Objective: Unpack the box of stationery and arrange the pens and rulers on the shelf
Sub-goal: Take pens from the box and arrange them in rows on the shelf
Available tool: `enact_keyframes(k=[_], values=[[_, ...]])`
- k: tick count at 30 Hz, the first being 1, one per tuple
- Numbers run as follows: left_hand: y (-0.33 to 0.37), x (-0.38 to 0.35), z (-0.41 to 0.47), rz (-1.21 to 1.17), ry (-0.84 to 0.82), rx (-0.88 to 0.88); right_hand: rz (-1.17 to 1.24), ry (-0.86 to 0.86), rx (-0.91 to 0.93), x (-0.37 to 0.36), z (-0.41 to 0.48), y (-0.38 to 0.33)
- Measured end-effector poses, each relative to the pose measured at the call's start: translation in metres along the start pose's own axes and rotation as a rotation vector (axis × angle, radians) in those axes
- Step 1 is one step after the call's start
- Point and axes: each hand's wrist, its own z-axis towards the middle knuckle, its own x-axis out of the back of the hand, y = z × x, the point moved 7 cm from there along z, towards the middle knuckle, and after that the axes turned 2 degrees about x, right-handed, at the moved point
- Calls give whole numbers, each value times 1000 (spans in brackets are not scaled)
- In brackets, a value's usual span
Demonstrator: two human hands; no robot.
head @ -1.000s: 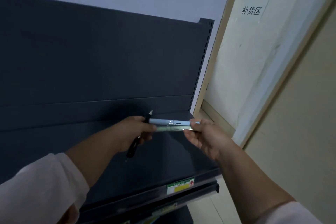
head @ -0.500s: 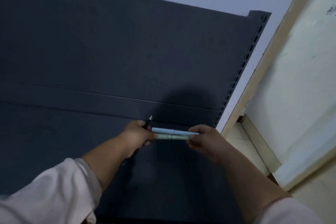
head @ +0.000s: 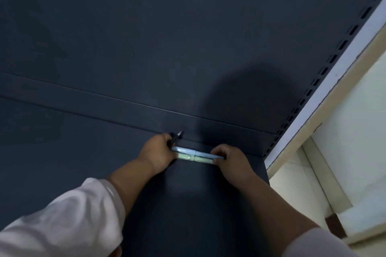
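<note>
Holds with left grip [head: 160,150], fingers curled, the 9 o'clock ends of a pale blue pen [head: 205,154] and a pale green pen [head: 197,159]. Clasps in that same grip a black pen [head: 176,136], tip poking out toward 1 o'clock. Pinches with right grip [head: 231,158] the 3 o'clock ends of both pale pens, fingertips curled over them. Lie side by side and touching, blue at 12 o'clock of green, running 9 to 3 o'clock low over the rear of the dark shelf [head: 83,162], close to the back panel [head: 167,37]. Cannot tell whether resting on the shelf or just above it. Shows a slotted upright [head: 336,54] at 2 o'clock and a white sleeve [head: 62,225] at 7 o'clock.
</note>
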Motion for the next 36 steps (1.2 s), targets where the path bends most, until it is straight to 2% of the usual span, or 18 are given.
enact_keyframes(k=[5, 8, 12, 15, 18, 21, 25, 29, 32, 34, 36], values=[[0, 3, 5, 24, -6, -30, -140, -12, 21, -2, 7, 2], [-5, 15, 5, -36, 16, -7, -146, 61, 50, 3, 7, -13], [-6, 42, -4, 51, 31, -138, 137, 103, 98, -3, 8, -69], [-12, 69, -20, 311, 47, -272, 263, -2, 146, -26, 6, -120], [-22, 102, -38, 516, 116, -381, 112, -147, 237, -61, -3, -162], [-35, 135, -59, 651, 205, -413, -113, -200, 261, -91, -9, -185], [-69, 186, -82, 752, 294, -291, -302, -100, 247, -119, -1, -201], [-114, 223, -101, 788, 280, -219, -313, 12, 183, -142, 8, -197], [-145, 249, -113, 811, 276, -196, -430, 28, 108, -159, 7, -197], [-162, 269, -122, 814, 284, -184, -468, 61, 83, -169, 1, -215], [-180, 291, -133, 818, 300, -183, -444, 87, 146, -187, -7, -252]])
